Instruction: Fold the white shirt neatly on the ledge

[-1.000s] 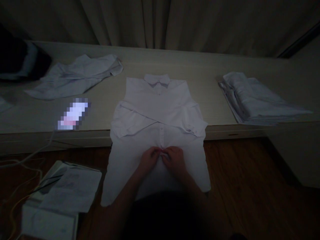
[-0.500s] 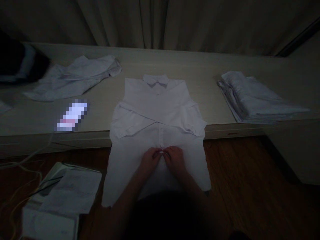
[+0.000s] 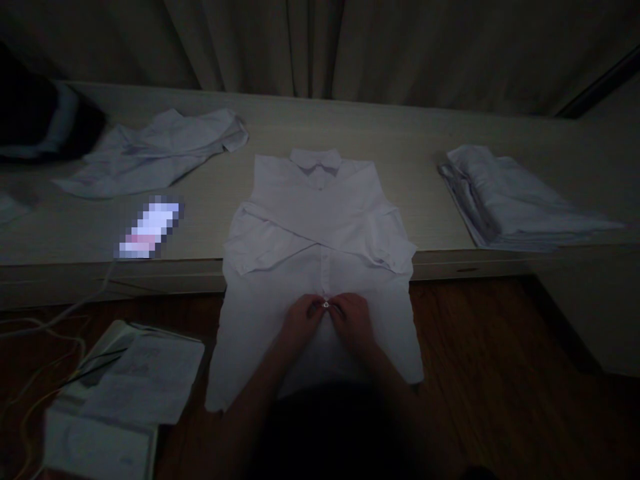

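Note:
A white long-sleeved shirt (image 3: 315,187) lies front side up, its collar on the low ledge and its lower half hanging over the front edge toward me. Both sleeves are folded across the chest. My left hand (image 3: 304,315) and my right hand (image 3: 351,319) meet at the front placket, fingertips pinched on either side of a small shiny button (image 3: 326,305). Each hand is closed on the shirt cloth by the button. Whether the button is through its hole cannot be made out.
On the ledge (image 3: 420,193) lie a crumpled white garment (image 3: 165,153), a lit, blurred-out phone (image 3: 150,230) with a cable, and a stack of folded white clothes (image 3: 520,200). A dark bag-like object (image 3: 45,120) sits far left. Papers and boxes (image 3: 145,380) lie on the wooden floor.
The button between my fingertips shows more plainly now. My hands stay pinched at the same place on the placket; the whole view has shifted slightly.

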`<action>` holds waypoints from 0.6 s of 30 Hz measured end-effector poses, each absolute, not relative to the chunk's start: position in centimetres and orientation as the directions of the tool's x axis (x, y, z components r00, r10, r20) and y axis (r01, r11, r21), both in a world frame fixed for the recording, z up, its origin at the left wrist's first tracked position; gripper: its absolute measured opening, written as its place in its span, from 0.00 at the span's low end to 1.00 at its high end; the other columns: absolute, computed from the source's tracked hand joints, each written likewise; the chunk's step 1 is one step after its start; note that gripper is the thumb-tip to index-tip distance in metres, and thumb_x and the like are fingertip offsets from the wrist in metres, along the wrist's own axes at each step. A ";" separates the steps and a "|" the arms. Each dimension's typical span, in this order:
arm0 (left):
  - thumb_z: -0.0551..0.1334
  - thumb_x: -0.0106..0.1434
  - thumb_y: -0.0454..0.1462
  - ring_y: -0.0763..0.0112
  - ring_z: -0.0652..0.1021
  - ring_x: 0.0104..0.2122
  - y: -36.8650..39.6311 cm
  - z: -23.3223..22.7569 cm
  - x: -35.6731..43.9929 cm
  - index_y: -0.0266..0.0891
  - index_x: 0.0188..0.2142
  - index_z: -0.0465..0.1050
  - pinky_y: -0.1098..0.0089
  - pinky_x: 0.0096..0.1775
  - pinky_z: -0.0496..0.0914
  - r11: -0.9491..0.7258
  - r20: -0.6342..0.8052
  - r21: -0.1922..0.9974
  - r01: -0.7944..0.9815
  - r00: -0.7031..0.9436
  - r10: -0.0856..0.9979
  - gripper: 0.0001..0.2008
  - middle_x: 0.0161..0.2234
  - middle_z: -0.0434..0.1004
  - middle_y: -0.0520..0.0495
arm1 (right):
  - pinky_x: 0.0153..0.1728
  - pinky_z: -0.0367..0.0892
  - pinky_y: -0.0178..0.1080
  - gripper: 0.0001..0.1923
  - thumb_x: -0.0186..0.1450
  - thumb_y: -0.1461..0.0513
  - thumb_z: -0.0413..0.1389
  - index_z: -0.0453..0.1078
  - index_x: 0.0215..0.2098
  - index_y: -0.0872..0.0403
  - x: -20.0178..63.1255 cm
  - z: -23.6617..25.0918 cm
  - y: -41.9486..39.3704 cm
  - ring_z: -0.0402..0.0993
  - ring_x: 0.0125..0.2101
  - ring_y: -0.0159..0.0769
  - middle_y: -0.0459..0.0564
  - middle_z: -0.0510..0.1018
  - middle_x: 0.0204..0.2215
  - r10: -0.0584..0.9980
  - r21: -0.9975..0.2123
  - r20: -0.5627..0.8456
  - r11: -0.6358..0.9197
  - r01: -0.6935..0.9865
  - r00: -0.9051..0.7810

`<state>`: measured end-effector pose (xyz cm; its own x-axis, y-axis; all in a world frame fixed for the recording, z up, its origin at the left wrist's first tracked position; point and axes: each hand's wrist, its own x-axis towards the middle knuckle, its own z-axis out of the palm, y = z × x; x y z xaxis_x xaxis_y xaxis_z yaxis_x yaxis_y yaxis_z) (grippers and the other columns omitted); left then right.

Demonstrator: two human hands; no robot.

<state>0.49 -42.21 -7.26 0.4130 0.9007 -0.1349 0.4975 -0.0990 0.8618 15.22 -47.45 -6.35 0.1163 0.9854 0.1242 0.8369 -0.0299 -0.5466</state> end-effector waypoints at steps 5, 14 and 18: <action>0.57 0.62 0.43 0.69 0.75 0.36 -42.2 -7.2 0.5 0.40 0.39 0.73 0.65 0.41 0.70 -0.117 -0.112 0.869 0.480 0.421 0.900 0.11 0.36 0.76 0.47 | 0.45 0.59 0.43 0.07 0.65 0.60 0.54 0.73 0.38 0.52 15.2 -6.1 -47.5 0.71 0.40 0.39 0.49 0.79 0.35 0.986 -0.559 0.124 -0.025 0.829 0.114; 0.58 0.61 0.42 0.69 0.75 0.36 -42.1 -7.2 0.5 0.40 0.38 0.73 0.67 0.41 0.70 -0.104 -0.128 0.865 0.491 0.416 0.901 0.11 0.37 0.77 0.47 | 0.47 0.59 0.43 0.07 0.64 0.60 0.55 0.73 0.39 0.52 15.4 -6.5 -47.6 0.71 0.41 0.39 0.49 0.79 0.36 0.985 -0.563 0.128 -0.022 0.826 0.113; 0.58 0.61 0.43 0.69 0.75 0.37 -42.1 -7.2 0.6 0.39 0.39 0.73 0.67 0.41 0.70 -0.080 -0.148 0.862 0.500 0.400 0.905 0.12 0.37 0.77 0.46 | 0.46 0.59 0.43 0.07 0.64 0.60 0.55 0.73 0.38 0.52 15.4 -6.4 -47.6 0.71 0.41 0.39 0.49 0.79 0.36 0.983 -0.570 0.140 -0.017 0.821 0.118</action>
<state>0.61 -42.13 -7.20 0.3996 0.9047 -0.1476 0.5000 -0.0802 0.8623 15.35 -47.57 -6.38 0.1177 0.9832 0.1398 0.8214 -0.0173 -0.5701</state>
